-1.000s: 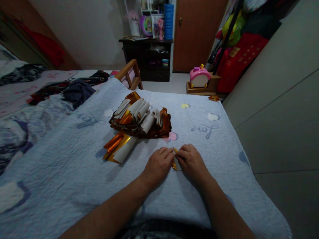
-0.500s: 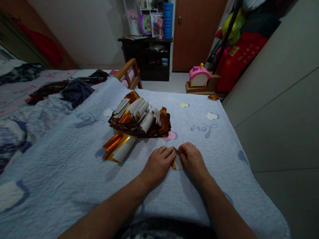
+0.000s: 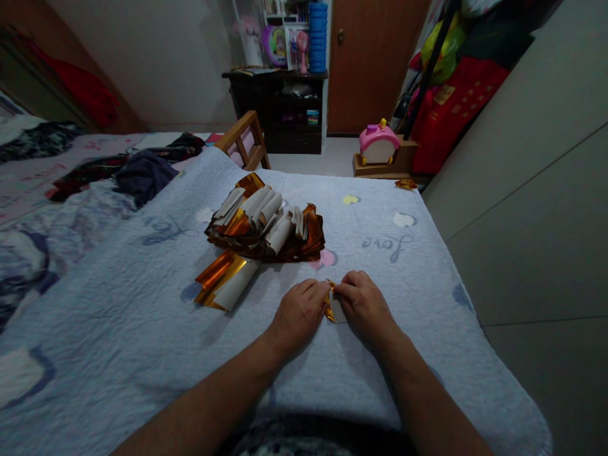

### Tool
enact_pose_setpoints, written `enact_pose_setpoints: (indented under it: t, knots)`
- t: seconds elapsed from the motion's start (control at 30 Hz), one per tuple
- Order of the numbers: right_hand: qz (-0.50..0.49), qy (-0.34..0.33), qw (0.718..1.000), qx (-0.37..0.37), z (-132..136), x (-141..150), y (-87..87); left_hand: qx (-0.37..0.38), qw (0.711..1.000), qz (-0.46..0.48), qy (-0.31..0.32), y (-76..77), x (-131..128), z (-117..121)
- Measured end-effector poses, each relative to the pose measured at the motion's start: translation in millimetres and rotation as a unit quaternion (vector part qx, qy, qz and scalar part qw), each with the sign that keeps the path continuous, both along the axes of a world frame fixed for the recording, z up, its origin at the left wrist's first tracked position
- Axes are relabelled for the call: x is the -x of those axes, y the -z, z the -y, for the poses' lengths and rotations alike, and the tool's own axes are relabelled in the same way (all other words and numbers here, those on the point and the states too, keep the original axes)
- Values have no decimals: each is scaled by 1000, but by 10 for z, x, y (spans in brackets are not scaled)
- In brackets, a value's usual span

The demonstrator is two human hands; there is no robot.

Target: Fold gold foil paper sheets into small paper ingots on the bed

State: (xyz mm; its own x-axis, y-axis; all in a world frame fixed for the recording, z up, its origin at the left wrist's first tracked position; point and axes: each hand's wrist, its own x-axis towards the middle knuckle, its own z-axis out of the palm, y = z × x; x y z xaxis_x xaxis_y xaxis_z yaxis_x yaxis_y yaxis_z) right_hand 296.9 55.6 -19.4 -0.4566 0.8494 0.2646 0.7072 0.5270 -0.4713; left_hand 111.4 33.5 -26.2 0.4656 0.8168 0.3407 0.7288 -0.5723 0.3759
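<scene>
Between my hands, on the blue quilted cover [image 3: 418, 291], lies a small sheet of gold foil paper [image 3: 338, 311] with a pale grey back. Its left edge is folded and shows gold. My left hand [image 3: 304, 309] is closed on that left side, with the fingers bent over it. My right hand [image 3: 363, 304] pinches the sheet's upper right part, its fingertips almost meeting the left ones. Beyond my left hand lies a pile of gold foil papers [image 3: 266, 225], many curled with the grey side out. A loose curled bundle [image 3: 228, 282] sits at the pile's near side.
A folded gold piece [image 3: 406, 184] rests at the cover's far right corner. Rumpled clothes [image 3: 145, 174] lie to the left. A wooden chair [image 3: 247, 139] and a dark cabinet [image 3: 294, 120] stand beyond the far edge; a pale cupboard [image 3: 536, 240] rises on the right.
My right fingers have moved slightly left toward my left hand. The sheet's raised upper flap has been pressed over, and more gold shows along the fold. The pile has not moved.
</scene>
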Motion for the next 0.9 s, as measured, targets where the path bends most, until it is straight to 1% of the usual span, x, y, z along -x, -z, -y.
enact_pose_setpoints:
  t: [0.23,0.4,0.57,0.9]
  knots:
    - [-12,-12,1000,-10,5,0,-3,-30,999,-12,5,31,2,-5]
    - [-26,-21,999,-26,12,7,-4,-26,1000,-2,1,1,-3,-7]
    - [-36,-38,998,-19,12,9,-7,-18,1000,0,3,-7,3,-7]
    - [-12,-57,998,-15,2,12,-14,-19,1000,-13,-8,46,5,-17]
